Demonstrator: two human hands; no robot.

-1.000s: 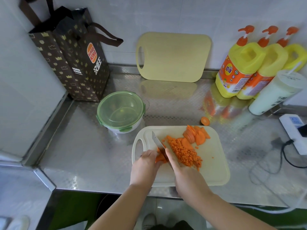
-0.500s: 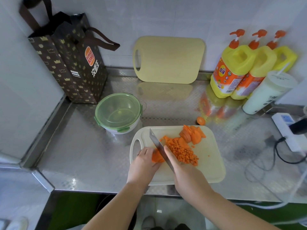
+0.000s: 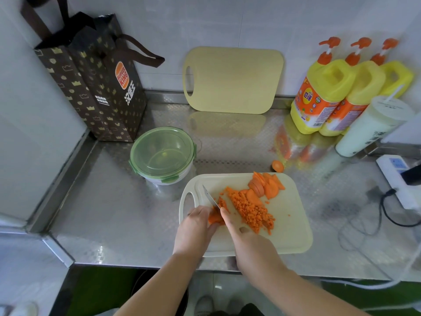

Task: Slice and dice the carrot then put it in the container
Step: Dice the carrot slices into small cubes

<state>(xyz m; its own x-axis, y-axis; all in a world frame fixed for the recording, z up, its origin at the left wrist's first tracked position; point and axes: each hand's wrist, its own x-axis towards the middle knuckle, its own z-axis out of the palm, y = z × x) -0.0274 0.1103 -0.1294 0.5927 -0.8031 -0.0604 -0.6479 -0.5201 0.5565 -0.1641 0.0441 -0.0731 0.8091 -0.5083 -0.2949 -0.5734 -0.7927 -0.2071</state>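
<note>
On the pale cutting board (image 3: 293, 224) lies a heap of diced carrot (image 3: 250, 208), with several carrot slices (image 3: 265, 184) stacked at its far end. My left hand (image 3: 197, 224) holds down a carrot piece (image 3: 214, 218) with curled fingers. My right hand (image 3: 245, 238) grips a knife (image 3: 210, 197), forefinger along the blade's back; the blade rests at the carrot piece, tip pointing away. The round container (image 3: 163, 153) with a closed green lid stands on the counter just left of the board's far corner.
A carrot end (image 3: 278, 166) lies on the steel counter behind the board. A second cutting board (image 3: 232, 80) leans on the wall. A dark paper bag (image 3: 95, 80) stands back left; yellow detergent bottles (image 3: 323, 92), a white cup (image 3: 371, 126) and a power strip (image 3: 398, 176) sit at right.
The knife blade has come down lower onto the carrot piece under my left hand. A few more diced bits lie beside the blade. The camera shifted slightly.
</note>
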